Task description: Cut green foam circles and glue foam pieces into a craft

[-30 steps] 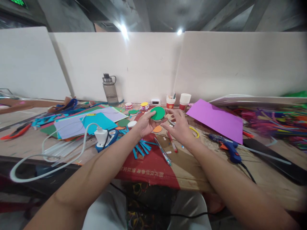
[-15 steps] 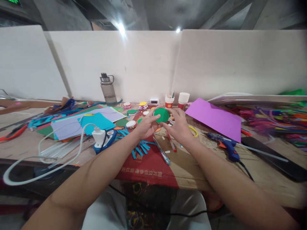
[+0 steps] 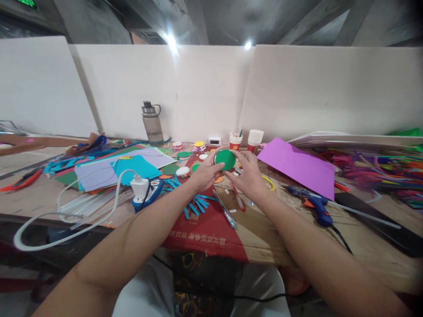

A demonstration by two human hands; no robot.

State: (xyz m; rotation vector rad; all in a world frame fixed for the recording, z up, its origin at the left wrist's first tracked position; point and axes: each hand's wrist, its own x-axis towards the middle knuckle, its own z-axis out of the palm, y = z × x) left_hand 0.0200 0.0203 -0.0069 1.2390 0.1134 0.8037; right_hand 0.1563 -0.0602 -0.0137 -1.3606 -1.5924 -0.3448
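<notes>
A round green disc with a pale rim along its left edge is held up over the middle of the table, its green face toward me. My left hand grips its left side, the thumb lying on the lower left of the face. At the right edge, my right hand curves its thumb and fingertips against the rim. Beneath the hands lie blue paper strips, a pen and a red pen. A white round piece rests left of my left hand.
Purple paper and a blue glue gun lie at the right. Paper cups and a water bottle stand at the back. A blue power socket with a looping white cable is at the left.
The green disc has turned slightly, and its pale rim shows more on the left. Both hands keep nearly the same hold. The whole view has shifted a little.
</notes>
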